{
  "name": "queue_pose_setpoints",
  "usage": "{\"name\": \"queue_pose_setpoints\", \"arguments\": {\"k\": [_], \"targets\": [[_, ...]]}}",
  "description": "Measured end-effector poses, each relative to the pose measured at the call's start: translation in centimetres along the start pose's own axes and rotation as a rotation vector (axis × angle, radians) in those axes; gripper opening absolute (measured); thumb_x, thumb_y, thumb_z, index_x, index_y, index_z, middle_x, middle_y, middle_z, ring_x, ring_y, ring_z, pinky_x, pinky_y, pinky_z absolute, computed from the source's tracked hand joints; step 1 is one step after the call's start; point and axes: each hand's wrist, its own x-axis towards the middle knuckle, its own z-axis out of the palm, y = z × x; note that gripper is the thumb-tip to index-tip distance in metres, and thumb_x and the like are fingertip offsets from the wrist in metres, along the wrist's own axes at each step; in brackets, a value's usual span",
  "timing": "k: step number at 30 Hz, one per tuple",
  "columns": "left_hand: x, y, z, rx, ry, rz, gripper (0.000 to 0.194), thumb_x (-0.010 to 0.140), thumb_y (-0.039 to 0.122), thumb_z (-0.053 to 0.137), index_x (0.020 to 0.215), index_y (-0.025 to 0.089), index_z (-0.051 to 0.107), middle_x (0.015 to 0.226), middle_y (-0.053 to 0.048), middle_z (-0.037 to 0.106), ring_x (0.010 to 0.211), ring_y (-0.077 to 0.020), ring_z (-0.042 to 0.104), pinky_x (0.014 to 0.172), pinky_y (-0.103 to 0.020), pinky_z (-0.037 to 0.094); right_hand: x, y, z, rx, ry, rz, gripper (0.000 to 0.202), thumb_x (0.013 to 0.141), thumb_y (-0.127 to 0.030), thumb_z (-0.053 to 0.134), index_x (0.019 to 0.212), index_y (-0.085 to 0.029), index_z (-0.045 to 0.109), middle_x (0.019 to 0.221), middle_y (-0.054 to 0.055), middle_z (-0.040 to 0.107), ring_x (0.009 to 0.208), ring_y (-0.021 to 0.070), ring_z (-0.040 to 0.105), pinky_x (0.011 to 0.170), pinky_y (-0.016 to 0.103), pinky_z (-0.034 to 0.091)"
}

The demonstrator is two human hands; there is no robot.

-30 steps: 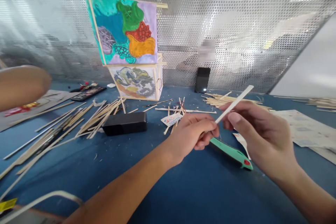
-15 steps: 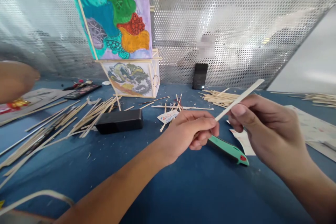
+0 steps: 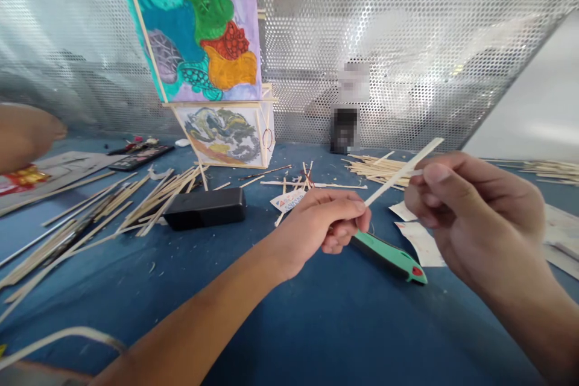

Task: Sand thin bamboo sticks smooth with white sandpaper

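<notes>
Two hands work close to us above the blue worktop (image 3: 325,325), and the pale strip (image 3: 389,184) is right between them! The left hand (image 3: 337,220) pinches its lower end between thumb and fingers. The right hand (image 3: 429,184) brings thumb and forefinger together beside the upper stretch, a small pale bit at the tips; whether they grip the strip, we can't tell. Our worry: with just one sure pinch, low down, a sideways push could twist it loose or crack it, thin as it looks. Its long axis slants; the free end points up and rightward. Beneath lies the green-handled tool (image 3: 393,259), its front end hidden by the left hand. Farther out we spot the black box (image 3: 205,208), loose sticks (image 3: 375,170) and, behind, a painted frame (image 3: 199,42).
</notes>
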Motion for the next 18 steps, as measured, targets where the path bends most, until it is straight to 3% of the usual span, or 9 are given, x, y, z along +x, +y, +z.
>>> {"name": "queue_pose_setpoints", "arguments": {"k": [5, 7, 8, 10, 13, 15, 18], "targets": [[0.2, -0.1, -0.3, -0.008, 0.031, 0.008, 0.027, 0.098, 0.029, 0.059, 0.074, 0.016, 0.062, 0.057, 0.008, 0.035, 0.048, -0.0052, 0.028, 0.047, -0.021, 0.02, 0.6, -0.1, -0.5, 0.058, 0.147, -0.008, 0.019, 0.094, -0.022, 0.073, 0.075, -0.021, 0.073, 0.063, -0.003, 0.048, 0.053, 0.0102, 0.046, 0.045, 0.029, 0.032], [0.3, 0.0, -0.4, -0.014, 0.033, 0.011, 0.029, 0.1, 0.03, 0.056, 0.076, 0.015, 0.064, 0.057, 0.007, 0.036, 0.047, -0.0054, 0.027, 0.047, -0.021, 0.019, 0.9, -0.2, -1.4, 0.075, 0.035, -0.024, 0.02, 0.094, -0.022, 0.07, 0.074, -0.022, 0.072, 0.059, -0.003, 0.047, 0.053, 0.0107, 0.045, 0.046, 0.029, 0.032], [0.3, 0.1, -0.4, -0.017, 0.032, 0.014, 0.03, 0.1, 0.031, 0.055, 0.077, 0.015, 0.065, 0.057, 0.007, 0.036, 0.047, -0.0056, 0.027, 0.047, -0.022, 0.019, 1.0, -0.3, -1.8, 0.059, -0.107, -0.009, 0.021, 0.095, -0.024, 0.069, 0.074, -0.022, 0.072, 0.058, -0.003, 0.048, 0.052, 0.0104, 0.044, 0.046, 0.028, 0.032], [0.3, 0.2, -0.5, -0.022, 0.033, 0.021, 0.032, 0.101, 0.032, 0.053, 0.077, 0.015, 0.066, 0.057, 0.007, 0.035, 0.047, -0.0061, 0.026, 0.046, -0.022, 0.018, 1.1, -1.0, -2.4, -0.03, -0.529, 0.098, 0.024, 0.096, -0.03, 0.068, 0.073, -0.023, 0.072, 0.057, -0.003, 0.054, 0.051, 0.0098, 0.045, 0.046, 0.026, 0.032], [0.2, 0.3, -0.5, -0.02, 0.037, 0.03, 0.032, 0.101, 0.033, 0.052, 0.077, 0.015, 0.065, 0.057, 0.007, 0.033, 0.047, -0.0062, 0.024, 0.046, -0.022, 0.018, 0.1, -2.7, -1.5, -0.197, -1.154, 0.411, 0.023, 0.092, -0.032, 0.072, 0.071, -0.021, 0.072, 0.059, -0.003, 0.06, 0.051, 0.0085, 0.05, 0.046, 0.023, 0.032], [0.2, 0.3, -0.6, -0.005, 0.038, 0.037, 0.031, 0.1, 0.033, 0.054, 0.078, 0.015, 0.066, 0.059, 0.007, 0.034, 0.048, -0.0059, 0.024, 0.047, -0.022, 0.018, -1.4, -3.5, 0.1, -0.274, -1.403, 0.53, 0.028, 0.083, -0.017, 0.074, 0.059, -0.019, 0.061, 0.051, -0.008, 0.05, 0.044, 0.0053, 0.043, 0.043, 0.021, 0.025], [0.2, 0.3, -0.8, 0.024, 0.046, 0.056, 0.027, 0.098, 0.032, 0.058, 0.078, 0.015, 0.066, 0.059, 0.007, 0.035, 0.049, -0.0056, 0.026, 0.048, -0.021, 0.018, -4.0, -3.4, 2.6, -0.402, -1.588, 0.453, 0.051, 0.071, -0.001, 0.069, 0.044, -0.016, 0.029, 0.038, -0.009, 0.018, 0.037, 0.005, 0.016, 0.04, 0.028, 0.009]]}}
